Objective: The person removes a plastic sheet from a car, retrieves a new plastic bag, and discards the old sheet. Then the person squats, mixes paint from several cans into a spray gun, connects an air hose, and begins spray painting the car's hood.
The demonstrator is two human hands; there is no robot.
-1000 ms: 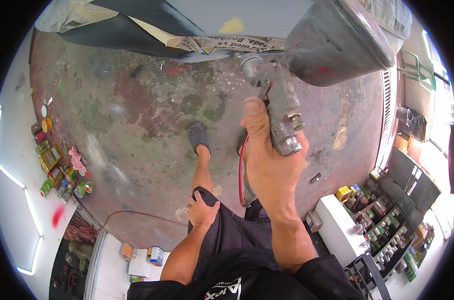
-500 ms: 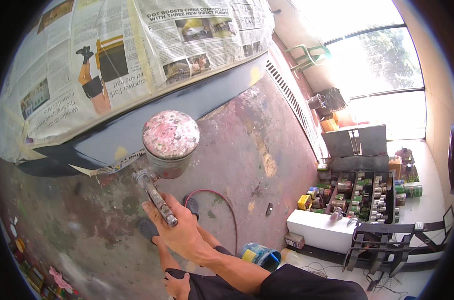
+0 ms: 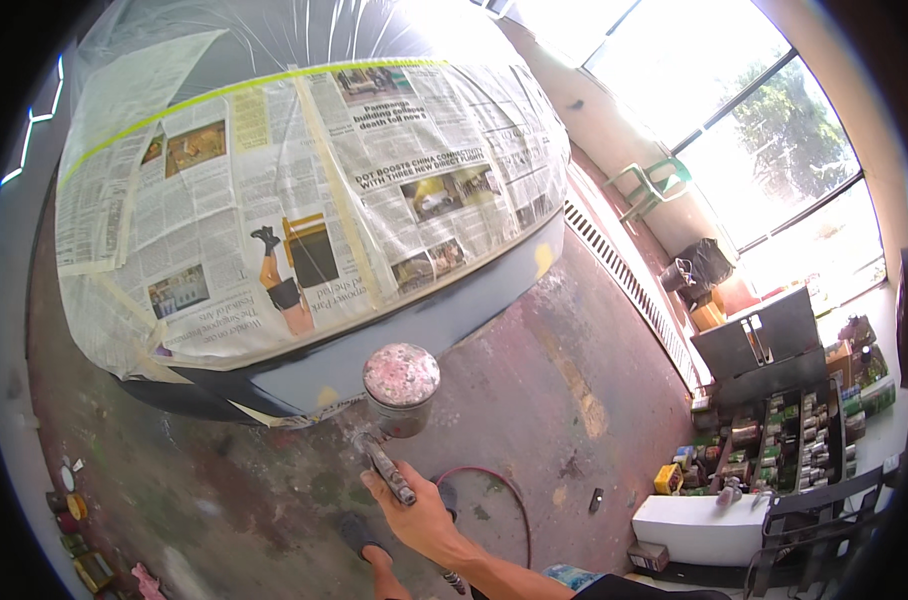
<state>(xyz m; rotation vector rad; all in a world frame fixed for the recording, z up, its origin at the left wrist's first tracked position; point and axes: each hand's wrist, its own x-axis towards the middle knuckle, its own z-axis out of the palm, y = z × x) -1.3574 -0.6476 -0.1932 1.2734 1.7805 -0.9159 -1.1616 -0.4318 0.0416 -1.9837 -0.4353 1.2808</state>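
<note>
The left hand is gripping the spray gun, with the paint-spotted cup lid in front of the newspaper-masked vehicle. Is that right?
Not quite: the head view shows the right hand gripping the spray gun, with the paint-spotted cup lid in front of the newspaper-masked vehicle.

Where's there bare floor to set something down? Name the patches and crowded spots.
Bare floor lies below the grey panel, between cans at left and the shoes. Another patch, right of the spray gun, runs between the red hose and slotted drain, one small dark object aside. Crowded: the right, around the white box and rows of cans.
</note>
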